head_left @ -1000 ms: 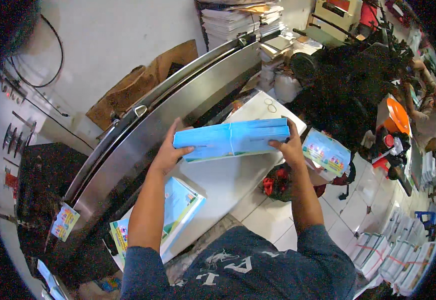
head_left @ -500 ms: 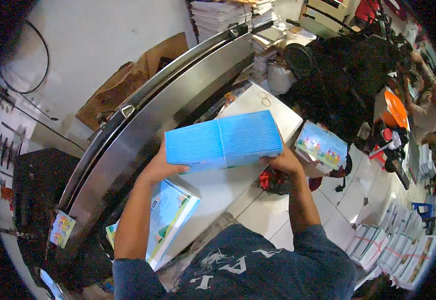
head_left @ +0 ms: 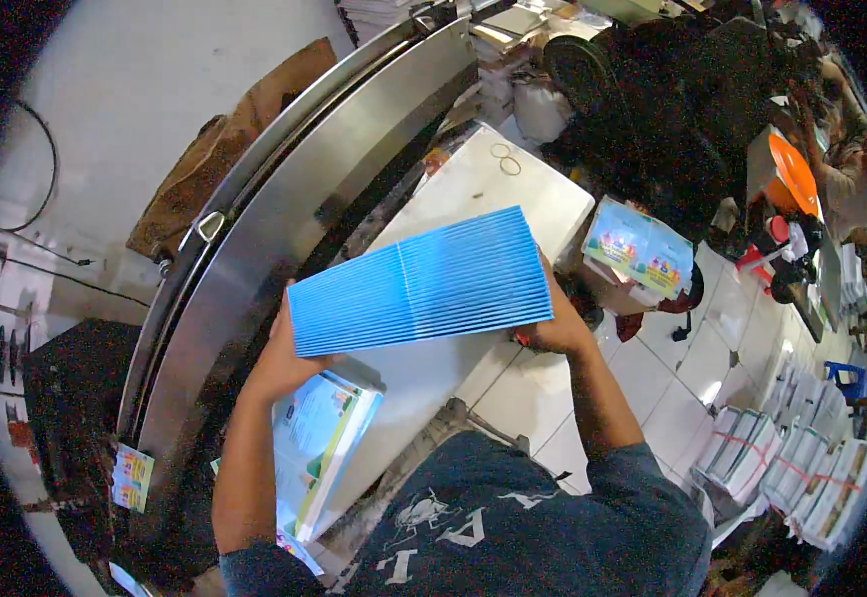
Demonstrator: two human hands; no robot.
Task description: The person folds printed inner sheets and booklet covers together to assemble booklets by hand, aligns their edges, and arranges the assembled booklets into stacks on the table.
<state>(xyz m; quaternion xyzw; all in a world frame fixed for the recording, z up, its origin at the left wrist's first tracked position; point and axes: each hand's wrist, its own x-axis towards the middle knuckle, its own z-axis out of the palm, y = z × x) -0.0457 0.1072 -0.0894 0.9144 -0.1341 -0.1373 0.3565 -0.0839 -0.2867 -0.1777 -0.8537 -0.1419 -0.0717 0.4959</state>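
Between my two hands is a thick stack of thin blue booklets, its ridged side of packed edges facing up. A thin pale line, perhaps a band, crosses the middle of that side. My left hand grips the left end, thumb along the near lower edge. At the right end my right hand is closed on the stack, its fingers partly hidden behind it. Below the stack is a white tabletop. Another pile of colourful booklets lies there beside my left forearm. Two loose rubber bands rest at the table's far end.
A long curved-looking metal machine edge runs along the left. To the right, more booklets sit on top of a box. Tied paper bundles stand on the tiled floor at the lower right. An orange round object is at the far right.
The booklet stack has tilted, so its ridged side shows more and its near cover is out of sight. Both hands turned with it, keeping their grip. The whole view has shifted a little.
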